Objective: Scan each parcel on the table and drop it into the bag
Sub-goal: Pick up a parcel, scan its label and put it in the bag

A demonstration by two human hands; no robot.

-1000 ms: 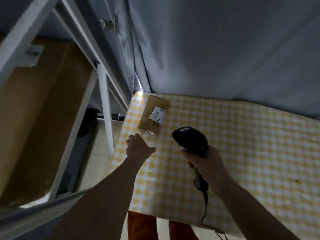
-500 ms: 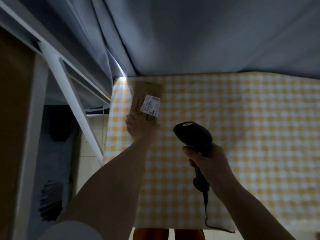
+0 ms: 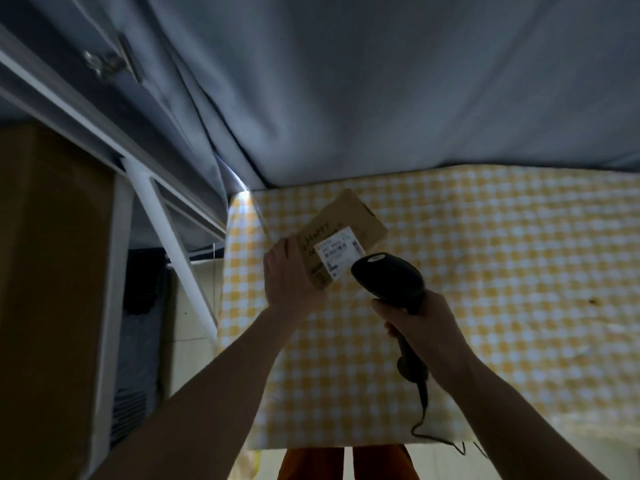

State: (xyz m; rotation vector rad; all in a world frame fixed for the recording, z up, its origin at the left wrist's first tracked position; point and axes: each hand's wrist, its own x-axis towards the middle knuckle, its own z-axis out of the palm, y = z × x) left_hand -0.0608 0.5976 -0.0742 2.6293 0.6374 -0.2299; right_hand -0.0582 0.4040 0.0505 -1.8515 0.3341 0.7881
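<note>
A flat brown cardboard parcel (image 3: pixel 349 221) with a white label (image 3: pixel 341 251) is lifted and tilted above the table's left side. My left hand (image 3: pixel 287 275) grips its near left end. My right hand (image 3: pixel 419 320) holds a black corded barcode scanner (image 3: pixel 388 280), whose head sits just below and right of the label. The table (image 3: pixel 502 271) carries a yellow and white checked cloth. No bag can be made out in the dim view.
A grey curtain (image 3: pixel 381 91) hangs behind the table. A white metal shelf frame (image 3: pixel 162 233) and a large brown box (image 3: pixel 52 271) stand to the left. The scanner cable (image 3: pixel 424 424) trails over the table's near edge. Orange trouser legs (image 3: pixel 346 462) show below.
My left hand reached the parcel, took hold of it and lifted it off the table toward the scanner. The scanner head now sits close to the label.
</note>
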